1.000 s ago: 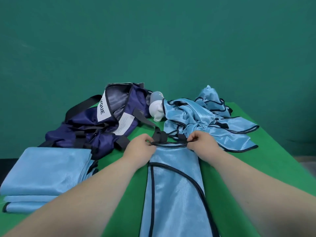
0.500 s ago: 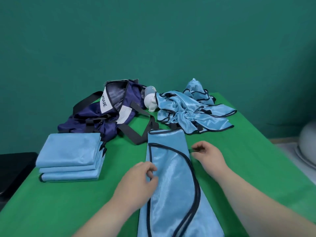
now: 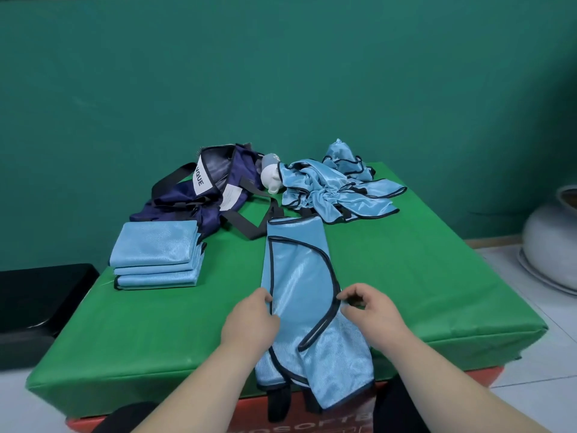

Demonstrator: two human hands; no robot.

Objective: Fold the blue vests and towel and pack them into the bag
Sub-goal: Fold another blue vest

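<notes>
1. Two bare hands at mid-length of one long folded vest [image 3: 299, 270]: smooth, shiny pale blue cloth, a narrow strip, thin dark piping curving across it.
2. Lies lengthwise down the middle of the green-covered table [image 3: 437, 276], far end just beside the bag's black strap [image 3: 246, 223], near end hanging over the front edge.
3. Left hand [image 3: 249, 323] at the vest's left edge, fingers curled together, pinching the piped hem.
4. Right hand [image 3: 371, 310] at the right edge, thumb and forefinger bent close, fingertips at the piping; cannot tell whether clamped on cloth or merely touching.
5. Back left: limp navy bag [image 3: 184, 207], thin nylon-like fabric, mouth gaping, white label readable only as "QUE", remaining letters hidden.
6. In front of the bag and touching it: neat square stack [image 3: 156, 251] of three folded pale blue pieces; vests or towel, cannot tell.
7. Back right: crumpled heap [image 3: 331, 189] of the same glossy piped cloth, folds tangled, number of pieces impossible to count.
8. Between bag and heap: small white rounded object [image 3: 271, 179], partly covered by cloth, hard to identify.
9. Cut off by the frame: grey rounded pot [image 3: 549, 245] at the right, black block [image 3: 40, 295] at the left, red box [image 3: 343, 414] under the table with its lettering half hidden.
</notes>
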